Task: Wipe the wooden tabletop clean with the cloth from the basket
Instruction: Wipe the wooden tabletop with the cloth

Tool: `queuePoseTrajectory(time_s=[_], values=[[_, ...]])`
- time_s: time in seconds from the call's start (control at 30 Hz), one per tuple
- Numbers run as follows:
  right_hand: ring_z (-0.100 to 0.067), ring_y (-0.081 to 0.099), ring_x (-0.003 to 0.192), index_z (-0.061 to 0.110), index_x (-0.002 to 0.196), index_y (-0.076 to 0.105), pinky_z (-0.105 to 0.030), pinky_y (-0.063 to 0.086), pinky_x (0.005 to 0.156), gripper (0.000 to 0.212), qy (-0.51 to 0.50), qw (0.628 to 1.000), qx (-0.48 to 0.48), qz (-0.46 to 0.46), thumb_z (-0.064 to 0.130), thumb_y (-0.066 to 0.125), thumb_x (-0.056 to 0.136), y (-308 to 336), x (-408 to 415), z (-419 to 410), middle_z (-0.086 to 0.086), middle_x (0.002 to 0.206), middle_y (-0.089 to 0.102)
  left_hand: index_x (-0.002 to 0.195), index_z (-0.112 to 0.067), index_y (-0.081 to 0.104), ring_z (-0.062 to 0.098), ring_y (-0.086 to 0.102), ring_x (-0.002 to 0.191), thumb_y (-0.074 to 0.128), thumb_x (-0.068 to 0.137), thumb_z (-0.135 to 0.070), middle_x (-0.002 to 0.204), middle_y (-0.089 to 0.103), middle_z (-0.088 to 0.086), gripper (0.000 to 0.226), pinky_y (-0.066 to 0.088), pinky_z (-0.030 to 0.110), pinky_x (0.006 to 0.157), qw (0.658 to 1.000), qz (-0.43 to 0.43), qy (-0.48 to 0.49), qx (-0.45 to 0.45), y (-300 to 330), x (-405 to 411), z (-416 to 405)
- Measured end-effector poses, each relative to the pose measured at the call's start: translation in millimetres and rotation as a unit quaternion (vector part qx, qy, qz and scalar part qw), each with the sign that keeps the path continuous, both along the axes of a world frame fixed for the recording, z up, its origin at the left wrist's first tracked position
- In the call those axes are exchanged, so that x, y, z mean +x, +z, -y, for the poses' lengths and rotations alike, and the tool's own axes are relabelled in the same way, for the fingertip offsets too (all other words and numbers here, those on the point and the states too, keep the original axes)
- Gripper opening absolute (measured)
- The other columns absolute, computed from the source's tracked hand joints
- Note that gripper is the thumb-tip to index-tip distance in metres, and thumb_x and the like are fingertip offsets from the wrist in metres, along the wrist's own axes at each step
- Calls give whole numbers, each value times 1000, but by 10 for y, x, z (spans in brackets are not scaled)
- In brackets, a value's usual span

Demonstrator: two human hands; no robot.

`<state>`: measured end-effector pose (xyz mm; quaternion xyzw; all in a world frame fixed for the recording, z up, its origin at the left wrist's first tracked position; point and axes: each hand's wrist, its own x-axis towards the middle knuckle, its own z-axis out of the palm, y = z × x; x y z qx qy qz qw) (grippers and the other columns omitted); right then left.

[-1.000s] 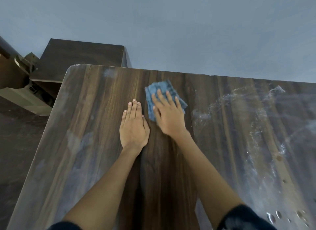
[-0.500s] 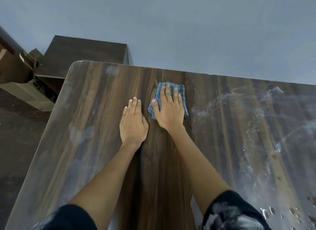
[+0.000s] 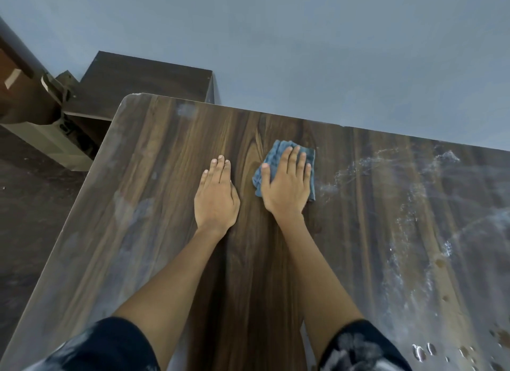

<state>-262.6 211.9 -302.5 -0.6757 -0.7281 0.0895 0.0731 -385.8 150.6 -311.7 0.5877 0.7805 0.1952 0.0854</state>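
The wooden tabletop [image 3: 154,232] fills most of the head view, its grain running away from me. A folded blue cloth [image 3: 271,161] lies on it near the far edge, a little right of the middle. My right hand [image 3: 287,185] presses flat on the cloth with straight fingers and covers most of it. To the left of it, my left hand [image 3: 216,196] rests flat on the bare wood, fingers together, touching no cloth. White smears and streaks [image 3: 419,227] cover the right part of the top. No basket is in view.
Water drops [image 3: 422,352] sit at the near right of the tabletop. A dark wooden cabinet [image 3: 143,78] stands beyond the table's far left corner, with a beige unit [image 3: 47,141] beside it. A plain grey wall [image 3: 303,39] is directly behind the table.
My right hand has slid the cloth to the right along the far part of the tabletop and turned straighter. My left hand has stayed flat in the same spot.
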Motion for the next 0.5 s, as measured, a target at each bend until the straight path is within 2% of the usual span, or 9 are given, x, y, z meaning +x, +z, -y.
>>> queuePoseTrajectory(time_s=[0.13, 0.3, 0.4, 0.5], values=[[-23, 5, 145, 4, 149, 7, -33, -2, 117, 74, 69, 998, 9, 0, 54, 19, 97, 16, -98, 84, -13, 157, 9, 142, -6, 28, 16, 17, 141, 30, 96, -16, 152, 25, 7, 47, 13, 31, 117, 1000, 2, -2, -2, 2, 3, -9], [-14, 8, 144, 10, 148, 15, -29, 1, 117, 64, 199, 980, -1, -13, 50, 21, 98, 17, 174, 814, -6, 156, 16, 142, -6, 28, 17, 18, 141, 30, 96, -17, 151, 25, 8, 47, 12, 30, 116, 1000, -3, -1, 1, -1, -1, -11], [-14, 13, 143, 10, 147, 20, -30, 5, 117, 61, 197, 980, 8, 6, 46, 21, 98, -24, 459, 1067, -5, 154, 19, 142, -6, 29, 18, 19, 141, 31, 96, -15, 151, 26, 8, 46, 12, 31, 116, 1000, -2, -4, 6, -10, -6, -8], [-16, 14, 143, 7, 147, 20, -29, 2, 117, 63, 149, 989, 21, 11, 45, 22, 97, -35, 568, 899, -7, 154, 19, 142, -6, 28, 18, 17, 141, 30, 97, -14, 151, 25, 8, 46, 12, 32, 116, 1000, 2, -7, 5, -5, -7, -5]])
